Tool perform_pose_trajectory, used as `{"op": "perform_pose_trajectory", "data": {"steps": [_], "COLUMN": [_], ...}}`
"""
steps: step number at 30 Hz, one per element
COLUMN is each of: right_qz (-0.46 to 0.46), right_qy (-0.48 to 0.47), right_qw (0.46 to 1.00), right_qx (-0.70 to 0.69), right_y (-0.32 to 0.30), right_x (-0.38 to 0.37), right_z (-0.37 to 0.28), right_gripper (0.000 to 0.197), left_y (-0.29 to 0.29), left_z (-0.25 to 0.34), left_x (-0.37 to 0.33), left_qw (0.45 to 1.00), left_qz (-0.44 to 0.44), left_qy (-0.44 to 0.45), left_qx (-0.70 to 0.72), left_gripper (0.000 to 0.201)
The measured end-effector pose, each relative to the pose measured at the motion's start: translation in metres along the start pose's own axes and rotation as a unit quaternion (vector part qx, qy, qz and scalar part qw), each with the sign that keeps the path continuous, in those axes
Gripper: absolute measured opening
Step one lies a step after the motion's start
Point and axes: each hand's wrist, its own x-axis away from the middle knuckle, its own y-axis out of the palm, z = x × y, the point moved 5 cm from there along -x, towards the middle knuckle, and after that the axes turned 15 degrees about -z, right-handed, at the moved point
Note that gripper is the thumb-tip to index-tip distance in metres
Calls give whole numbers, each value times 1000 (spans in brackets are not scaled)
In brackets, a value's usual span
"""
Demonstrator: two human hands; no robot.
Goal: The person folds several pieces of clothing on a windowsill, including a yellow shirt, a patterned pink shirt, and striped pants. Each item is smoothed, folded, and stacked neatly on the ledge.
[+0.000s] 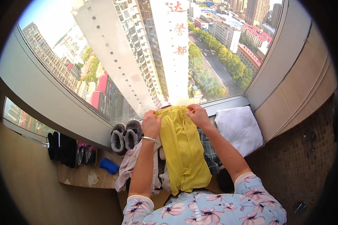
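Yellow trousers (182, 150) hang lengthwise in front of me, their waistband at the far end and their lower end near my body. My left hand (151, 123) pinches the left corner of the waistband, and my right hand (197, 114) grips its right corner. Soft creases run down the cloth. Beneath and left of them lies a crumpled pale pink garment (128, 165). A dark plaid cloth (209, 152) shows at their right edge, partly covered. Farther right rests a folded white cloth (238, 129).
Grey fleece-lined slippers (124, 138) stand against the window frame. A blue object (109, 165), black footwear (67, 150) and patterned shoes (86, 154) sit on the ledge (87, 179) at left. Beyond is a large window (169, 52); at right, a cord (304, 97) hangs along the wall.
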Motion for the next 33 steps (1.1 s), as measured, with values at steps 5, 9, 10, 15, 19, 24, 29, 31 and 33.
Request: {"op": "perform_pose_trajectory", "data": {"steps": [5, 9, 10, 15, 19, 24, 29, 31, 33], "right_qz": [-50, -158, -179, -233, -179, -86, -91, -66, -31], "right_qy": [117, 175, 187, 163, 80, -32, -73, -146, -236], "right_qw": [991, 931, 912, 903, 943, 971, 978, 981, 971], "right_qx": [-45, -277, -317, -323, -269, -223, -174, -108, -11], "right_y": [1, 14, 14, 3, -9, -47, -66, -66, -58], "right_x": [-28, -46, -48, -50, -51, -27, 61, 114, 165], "right_z": [75, 87, 80, 66, 67, -9, -75, -92, -103], "right_gripper": [49, 42, 38, 31, 29, 32, 14, 18, 23], "left_y": [34, 57, 49, 51, 38, -24, -61, -74, -84], "left_z": [-32, -59, -49, -42, -31, 19, 35, 37, 45], "left_x": [-24, -40, -37, -39, -42, -9, 62, 106, 157], "left_qw": [969, 888, 866, 830, 840, 844, 867, 895, 929], "left_qz": [-95, -146, -165, -141, -182, -140, -112, -113, -105], "left_qy": [-44, -75, -86, -72, -41, 19, 66, 76, 98], "left_qx": [222, 429, 464, 534, 509, 517, 481, 425, 342], "left_gripper": [38, 40, 41, 42, 43, 39, 22, 18, 18]}}
